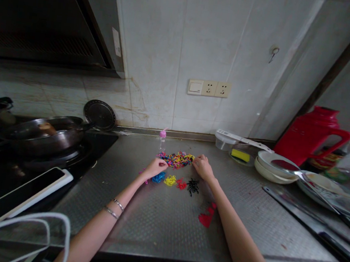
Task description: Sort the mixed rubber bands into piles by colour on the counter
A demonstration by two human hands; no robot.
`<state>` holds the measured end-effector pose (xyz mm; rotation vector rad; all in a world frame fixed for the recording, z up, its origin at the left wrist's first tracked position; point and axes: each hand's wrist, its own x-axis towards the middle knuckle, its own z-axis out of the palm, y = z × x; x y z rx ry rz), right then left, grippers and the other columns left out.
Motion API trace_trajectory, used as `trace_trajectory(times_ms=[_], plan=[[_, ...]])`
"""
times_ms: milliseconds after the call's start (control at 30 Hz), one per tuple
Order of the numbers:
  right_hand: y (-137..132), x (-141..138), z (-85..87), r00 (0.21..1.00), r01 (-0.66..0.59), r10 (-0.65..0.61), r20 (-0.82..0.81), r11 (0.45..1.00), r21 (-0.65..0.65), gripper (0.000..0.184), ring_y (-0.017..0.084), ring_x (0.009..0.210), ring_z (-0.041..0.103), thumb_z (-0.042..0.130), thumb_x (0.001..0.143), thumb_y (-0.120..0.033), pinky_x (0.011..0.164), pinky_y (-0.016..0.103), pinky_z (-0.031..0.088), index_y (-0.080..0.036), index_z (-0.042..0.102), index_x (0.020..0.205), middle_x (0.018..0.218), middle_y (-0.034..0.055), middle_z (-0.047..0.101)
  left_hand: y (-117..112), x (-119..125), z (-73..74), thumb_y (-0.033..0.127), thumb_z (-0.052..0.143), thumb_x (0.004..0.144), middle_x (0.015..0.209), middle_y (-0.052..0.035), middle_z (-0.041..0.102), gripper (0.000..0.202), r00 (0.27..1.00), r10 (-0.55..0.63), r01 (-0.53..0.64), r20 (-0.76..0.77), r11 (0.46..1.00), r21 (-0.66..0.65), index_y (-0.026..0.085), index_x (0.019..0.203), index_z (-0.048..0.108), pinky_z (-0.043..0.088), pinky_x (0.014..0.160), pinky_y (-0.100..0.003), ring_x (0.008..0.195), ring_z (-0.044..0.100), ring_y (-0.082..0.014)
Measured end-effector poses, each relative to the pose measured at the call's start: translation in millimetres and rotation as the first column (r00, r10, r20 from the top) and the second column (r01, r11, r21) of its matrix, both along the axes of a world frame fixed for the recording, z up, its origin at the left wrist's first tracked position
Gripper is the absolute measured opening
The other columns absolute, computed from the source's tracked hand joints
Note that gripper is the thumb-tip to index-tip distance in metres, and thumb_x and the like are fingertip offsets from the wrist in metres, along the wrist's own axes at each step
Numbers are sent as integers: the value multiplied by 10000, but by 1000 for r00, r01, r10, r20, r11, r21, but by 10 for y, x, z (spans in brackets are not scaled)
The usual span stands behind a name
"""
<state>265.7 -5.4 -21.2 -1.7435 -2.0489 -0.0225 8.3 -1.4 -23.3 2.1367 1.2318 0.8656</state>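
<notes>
Head | mixed heap (178, 160) toward counter's (152, 224) back edge | my left hand (156, 167), right hand (203, 166) at its ends; can't tell whether either grips | blue pile (158, 178), yellow pile (170, 180), black pile (193, 186) frontward, seemingly keeping colours unmixed

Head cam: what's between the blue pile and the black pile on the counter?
In the head view, two small piles: the yellow pile, next to the blue pile, then the red pile, nearer the black pile.
</notes>
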Motion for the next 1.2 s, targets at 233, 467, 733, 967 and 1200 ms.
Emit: trace_trajectory(times_ms=[233, 467, 733, 967, 1200], plan=[[99, 59, 101, 975, -99, 96, -201, 995, -6, 221, 151, 818, 545, 447, 767, -258, 773, 232, 380, -160, 634, 831, 856, 54, 629, 50, -40, -32, 291, 478, 724, 741, -71, 662, 285, 999, 27, -25, 43, 999, -31, 89, 790, 668, 413, 626, -238, 668, 569, -146], [-27, 63, 380, 950, -268, 237, -202, 953, -140, 193, 156, 759, 590, 488, 691, -214, 708, 211, 411, -151, 665, 736, 774, 36, 666, 75, -72, -7, 286, 493, 717, 770, -77, 662, 271, 997, 20, -17, 78, 999, -36, 93, 789, 668, 420, 668, -250, 705, 572, -152], [-336, 60, 326, 884, -457, 371, -284, 812, -363, 196, 134, 690, 586, 498, 638, -167, 650, 188, 427, -168, 681, 708, 728, 1, 673, 42, -67, 29, 260, 483, 725, 674, -42, 623, 269, 997, 18, -15, 72, 999, -46, 87, 852, 646, 364, 533, -199, 567, 500, -104], [-434, 112, 302, 901, -423, 376, -215, 871, -250, 202, 131, 761, 564, 524, 662, -209, 693, 202, 410, -192, 675, 795, 815, 6, 651, 87, -84, -17, 271, 475, 722, 607, -22, 579, 284, 998, 14, -15, 67, 1000, 5, 87, 861, 641, 302, 490, -187, 515, 438, -85], [-669, 4, 175, 882, -472, 457, -117, 844, -257, 398, 206, 1015, 413, 675, 558, -388, 874, 323, 333, -249, 636, 928, 1059, 53, 502, 12, -68, 66, 292, 481, 724, 564, -4, 555, 291, 999, -14, 14, 45, 1000, -10, 90, 857, 643, 294, 477, -188, 487, 424, -82]])
